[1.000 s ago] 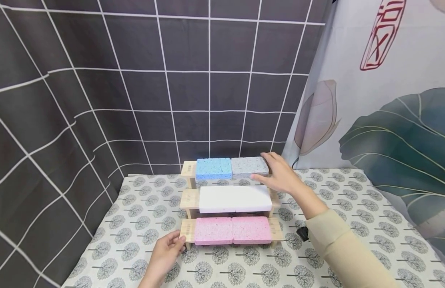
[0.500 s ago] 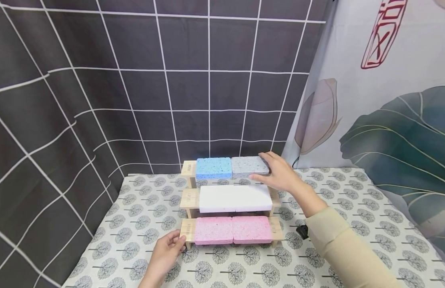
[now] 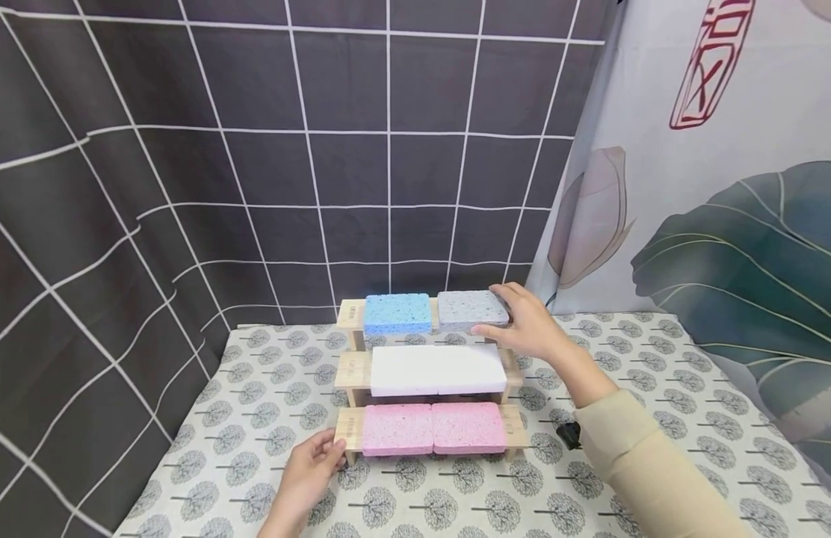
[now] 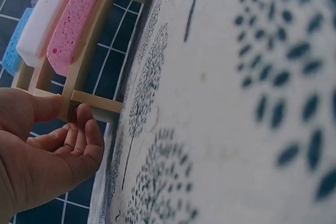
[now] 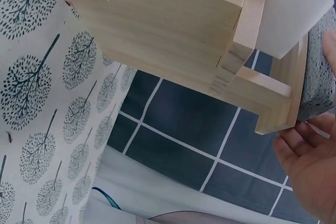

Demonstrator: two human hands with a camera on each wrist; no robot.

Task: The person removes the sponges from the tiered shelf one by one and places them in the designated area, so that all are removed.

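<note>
A three-step wooden rack (image 3: 354,369) bears sponges in pairs. My left hand (image 3: 308,471) pinches the left end of its lowest step, thumb on top and fingers curled below, as the left wrist view (image 4: 52,145) confirms. On the top step my right hand (image 3: 526,321) holds a grey sponge (image 3: 465,308) by its right end, thumb at the front and fingers behind. The blue sponge (image 3: 397,312) lies to its left across a narrow gap. White sponges (image 3: 437,368) fill the middle step, and pink sponges (image 3: 398,427) lie on the lowest step.
The rack stands on a tree-patterned cloth (image 3: 241,441). A small black object (image 3: 569,435) lies right of the rack, near my right sleeve. Behind hangs a dark gridded curtain (image 3: 348,172), with a printed white curtain (image 3: 617,224) at the right.
The grey sponge has shifted slightly right with my right hand, so a gap now separates it from the blue sponge. My left hand stays on the rack.
</note>
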